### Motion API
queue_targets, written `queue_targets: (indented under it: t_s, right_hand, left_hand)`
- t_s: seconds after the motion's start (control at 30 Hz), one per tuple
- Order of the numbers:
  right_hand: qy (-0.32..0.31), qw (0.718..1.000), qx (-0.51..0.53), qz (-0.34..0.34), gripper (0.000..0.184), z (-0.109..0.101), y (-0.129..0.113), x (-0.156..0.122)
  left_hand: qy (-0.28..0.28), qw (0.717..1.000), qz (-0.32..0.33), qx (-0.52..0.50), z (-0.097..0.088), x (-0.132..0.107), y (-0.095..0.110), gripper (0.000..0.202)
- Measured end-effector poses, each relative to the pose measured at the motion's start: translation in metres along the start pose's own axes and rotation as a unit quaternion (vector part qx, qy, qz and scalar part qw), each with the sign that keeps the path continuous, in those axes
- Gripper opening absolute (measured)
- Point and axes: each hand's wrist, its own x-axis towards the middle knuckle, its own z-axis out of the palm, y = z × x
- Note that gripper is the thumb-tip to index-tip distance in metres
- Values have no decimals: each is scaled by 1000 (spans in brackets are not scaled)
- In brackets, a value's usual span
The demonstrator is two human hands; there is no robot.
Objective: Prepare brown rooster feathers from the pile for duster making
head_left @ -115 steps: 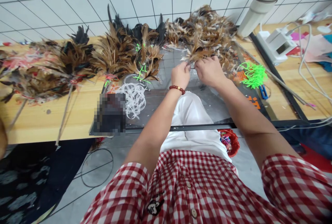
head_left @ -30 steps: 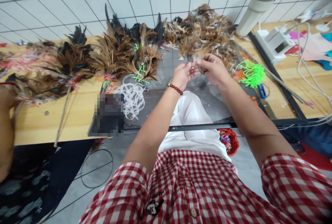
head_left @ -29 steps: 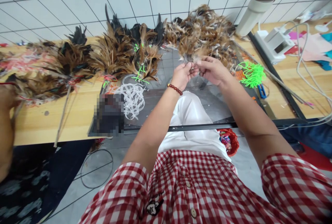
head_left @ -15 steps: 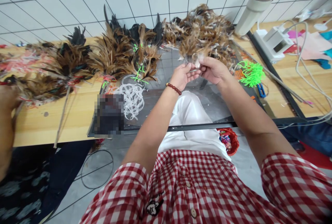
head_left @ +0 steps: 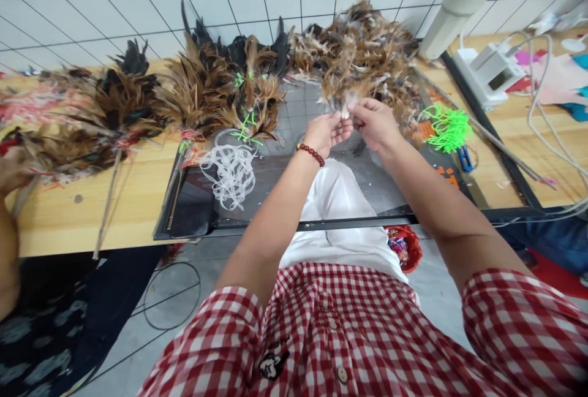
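Observation:
My left hand, with a dark red bead bracelet at the wrist, is closed with thumb and forefinger pinched on a small bunch of brown feathers. From the other side my right hand pinches the pale, fluffy base of the same bunch, its fingertips nearly touching the left ones. Just behind the hands rises a large heap of loose brown feathers. Feather bunches, some tied with red or green string, stand to the left. A tangle of clear plastic strip lies left of my forearm.
Bright green strings and a blue cutter lie on the right. Behind them stand a power strip with adapter and a white bottle. A phone rests at the front left edge. At far left, another person's hand holds a feather bunch.
My hands stay together on the feathers with slight finger movement; the right fingers have shifted a little at the feather bases. The view has shifted slightly.

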Motion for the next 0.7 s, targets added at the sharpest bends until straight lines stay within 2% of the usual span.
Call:
queue_targets:
  t_s: [0.2, 0.4, 0.6, 0.7]
  right_hand:
    - [22, 997, -33, -66, 36, 1, 7, 3]
    - [2, 995, -59, -83, 34, 2, 6, -1]
    - [-3, 999, -45, -20, 42, 1, 1, -1]
    - [-72, 996, -7, 57, 52, -1, -5, -2]
  left_hand:
    - [-42, 999, 0, 18, -1, 0, -1, 17]
    - [-47, 998, -5, 43, -2, -1, -3, 19]
    - [-46, 997, 30, 50, 0, -3, -2, 26]
    - [-52, 997, 33, 51, -1, -4, 1, 27]
